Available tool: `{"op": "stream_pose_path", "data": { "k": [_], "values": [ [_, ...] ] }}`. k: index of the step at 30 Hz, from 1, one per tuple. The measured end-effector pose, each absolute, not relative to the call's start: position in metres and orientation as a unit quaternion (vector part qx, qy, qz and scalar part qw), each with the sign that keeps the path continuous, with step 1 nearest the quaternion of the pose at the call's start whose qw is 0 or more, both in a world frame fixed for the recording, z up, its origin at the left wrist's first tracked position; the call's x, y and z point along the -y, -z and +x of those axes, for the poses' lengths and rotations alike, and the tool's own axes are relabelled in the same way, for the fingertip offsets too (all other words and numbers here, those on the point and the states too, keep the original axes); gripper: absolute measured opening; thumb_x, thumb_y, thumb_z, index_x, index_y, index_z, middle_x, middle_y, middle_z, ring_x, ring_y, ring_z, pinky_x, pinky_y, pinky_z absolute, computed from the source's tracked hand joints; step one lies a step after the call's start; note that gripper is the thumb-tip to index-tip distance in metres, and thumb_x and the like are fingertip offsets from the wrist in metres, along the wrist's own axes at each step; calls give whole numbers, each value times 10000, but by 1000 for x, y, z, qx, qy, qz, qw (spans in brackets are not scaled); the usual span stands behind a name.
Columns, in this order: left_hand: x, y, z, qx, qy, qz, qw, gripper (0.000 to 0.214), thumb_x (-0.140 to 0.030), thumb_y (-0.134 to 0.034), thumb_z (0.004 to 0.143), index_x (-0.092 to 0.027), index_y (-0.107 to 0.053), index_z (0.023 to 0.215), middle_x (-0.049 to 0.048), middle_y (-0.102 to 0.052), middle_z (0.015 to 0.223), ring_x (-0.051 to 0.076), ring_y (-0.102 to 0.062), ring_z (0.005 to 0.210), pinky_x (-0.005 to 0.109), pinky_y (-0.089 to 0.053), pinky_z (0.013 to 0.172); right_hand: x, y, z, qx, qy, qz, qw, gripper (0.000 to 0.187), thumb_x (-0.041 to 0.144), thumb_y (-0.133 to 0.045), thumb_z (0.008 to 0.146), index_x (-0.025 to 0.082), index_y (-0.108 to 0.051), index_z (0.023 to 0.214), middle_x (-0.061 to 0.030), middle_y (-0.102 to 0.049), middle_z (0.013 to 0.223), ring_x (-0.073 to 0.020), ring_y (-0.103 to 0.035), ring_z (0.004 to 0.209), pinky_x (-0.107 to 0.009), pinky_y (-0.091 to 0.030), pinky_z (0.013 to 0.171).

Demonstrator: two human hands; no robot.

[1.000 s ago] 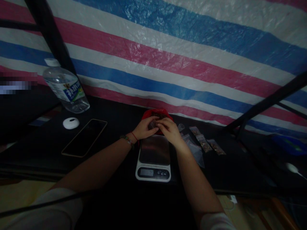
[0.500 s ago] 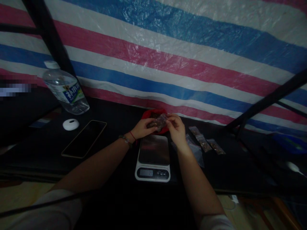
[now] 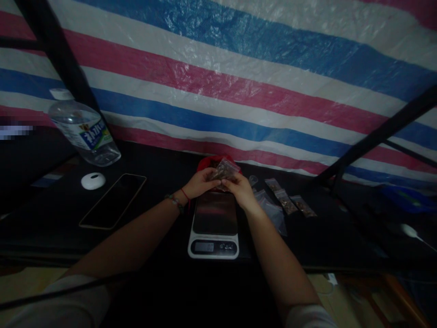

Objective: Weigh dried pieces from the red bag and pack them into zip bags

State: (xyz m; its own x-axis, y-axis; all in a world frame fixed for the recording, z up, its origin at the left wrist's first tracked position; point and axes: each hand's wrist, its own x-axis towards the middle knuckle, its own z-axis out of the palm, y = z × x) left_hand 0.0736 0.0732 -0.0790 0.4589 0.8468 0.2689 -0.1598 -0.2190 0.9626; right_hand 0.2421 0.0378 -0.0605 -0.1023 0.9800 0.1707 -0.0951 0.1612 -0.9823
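A digital scale (image 3: 213,223) sits nearest. At its twelve o'clock, the left hand (image 3: 200,183) and right hand (image 3: 241,190) both pinch a small clear pouch (image 3: 224,170) of brown bits, held over the pan's far edge. A red bag (image 3: 205,162) is just behind. Filled pouches (image 3: 287,202) lie at two o'clock, a phone (image 3: 114,200) at nine.

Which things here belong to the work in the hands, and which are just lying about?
In use: left hand, right hand, small clear bag held by both, red bag, scale, filled packets, empty bags.
Lying about: water bottle, phone, white oval case.
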Motion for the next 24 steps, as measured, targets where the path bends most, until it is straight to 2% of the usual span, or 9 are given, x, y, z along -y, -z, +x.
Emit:
{"op": "stream_pose_path", "data": {
  "k": [3,6,10,13,18,21,24],
  "values": [
    [-75,81,73,-279,-432,655,554,452,-344,-763,652,-122,-582,1001,33,-659,874,153,-630,781,293,-509,745,-39,62,242,550,-473,-410,553,292,323,-746,652,212,-706,919,-13,-720,880,-175,-655,750,-302,-516,706],
    [-77,81,72,-293,-441,648,547,423,-359,-737,684,-115,-591,998,41,-666,865,152,-636,756,294,-514,728,-41,64,243,554,-458,-421,554,287,339,-728,664,211,-703,920,-22,-721,878,-168,-650,721,-293,-504,675],
    [-78,80,71,-298,-459,623,559,460,-371,-747,669,-116,-584,1016,56,-678,914,168,-648,792,303,-527,734,-42,70,245,604,-399,-473,503,189,369,-678,705,185,-706,740,-19,-694,712,-160,-614,635,-272,-460,608],
    [-78,80,71,-299,-455,613,573,463,-369,-760,652,-113,-591,999,65,-688,934,181,-655,827,326,-529,777,-43,73,246,611,-361,-484,512,194,374,-631,740,190,-689,718,-7,-673,680,-154,-595,621,-264,-441,601],
    [-80,81,70,-310,-450,611,572,485,-379,-769,640,-107,-604,1006,65,-698,914,185,-659,806,343,-532,778,-47,74,249,596,-294,-525,532,200,380,-628,723,190,-640,662,3,-632,632,-151,-570,609,-265,-436,609],
    [-81,82,70,-311,-451,609,573,510,-380,-774,633,-108,-602,1027,72,-698,940,186,-658,825,334,-529,781,-45,71,248,558,-331,-505,569,217,403,-622,727,195,-640,788,-2,-648,711,-149,-581,646,-255,-450,596],
    [-80,83,70,-300,-431,631,571,487,-399,-766,643,-108,-620,1006,70,-702,917,182,-657,809,316,-526,764,-41,67,243,540,-423,-464,560,353,419,-675,691,208,-633,971,-19,-679,841,-148,-598,661,-238,-453,543]
  ]
}}
